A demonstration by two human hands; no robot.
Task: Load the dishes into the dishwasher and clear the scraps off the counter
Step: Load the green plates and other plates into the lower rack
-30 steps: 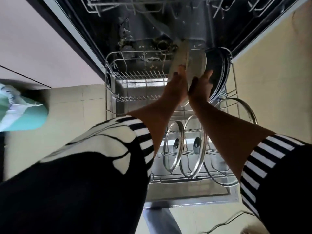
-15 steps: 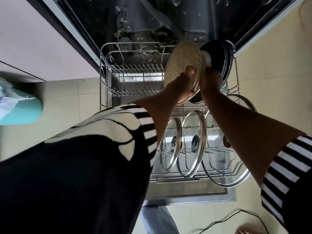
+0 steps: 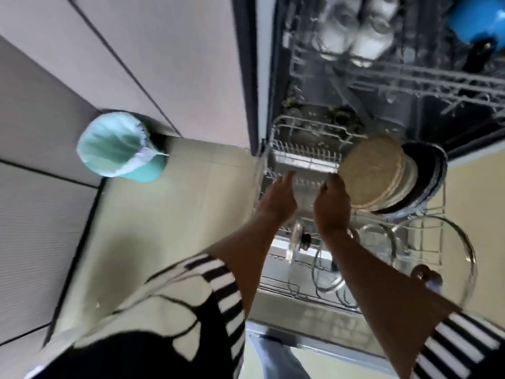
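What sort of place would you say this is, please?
Probably a home kitchen: an open dishwasher whose pulled-out lower rack holds plates and glass lids, flat cabinet fronts beside it, and a lined bin on the tiled floor.

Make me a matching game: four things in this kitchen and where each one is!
Things:
1. speckled beige plate
2. big glass lid
3. teal-bagged bin
4. blue dish

Places:
a. top rack, far right
b. on the floor, far left
c. front right of the bottom rack
d. back of the bottom rack, against the dark plates

Pairs: 1-d, 2-c, 3-b, 4-a
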